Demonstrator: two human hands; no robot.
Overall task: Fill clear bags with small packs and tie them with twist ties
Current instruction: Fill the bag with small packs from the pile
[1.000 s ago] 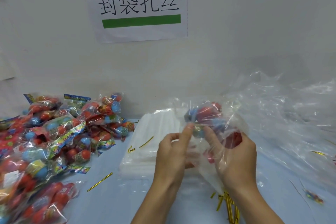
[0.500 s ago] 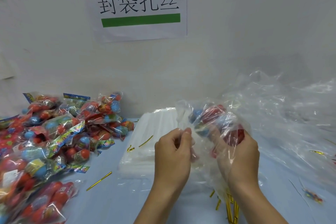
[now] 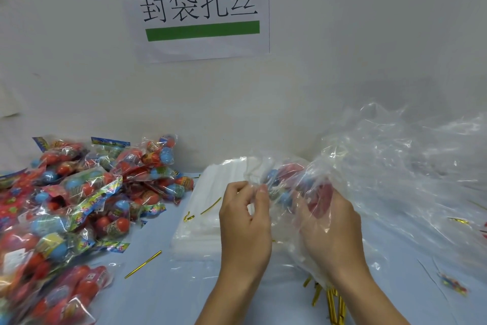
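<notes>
At centre of view, slightly toward four o'clock: a crinkled clear plastic bag (image 3: 297,193) raised off the pale blue tabletop (image 3: 163,295) between two bare hands, with small red-and-blue packs (image 3: 287,177) visible inside through the film. Left hand (image 3: 243,222) at six o'clock of the bag's mouth, fingers curled, thumb and forefinger pinching a gathered edge of the film. Right hand (image 3: 330,229) at the bag's four o'clock, wrapped in behind the plastic, fingers bent round the bag's body and the packs within; exact finger placement veiled by the film.

At nine o'clock of the hands: a large heap of loose colourful cellophane-wrapped packs (image 3: 79,206), red and blue balls showing through, spread over the left part of the table. Just behind the left hand, at eleven o'clock: a flat stack of folded clear bags (image 3: 208,208), with two short gold twist ties (image 3: 210,205) lying on it. Another single gold twist tie (image 3: 143,268) on the tabletop at eight o'clock of the hands. Below the right wrist, at six o'clock: a bundle of gold twist ties (image 3: 333,306), partly hidden by the forearm. At three o'clock: a big mound of crumpled clear plastic (image 3: 411,166). High at twelve o'clock: a white paper sign with black characters and a green bar (image 3: 201,8) on the wall.
</notes>
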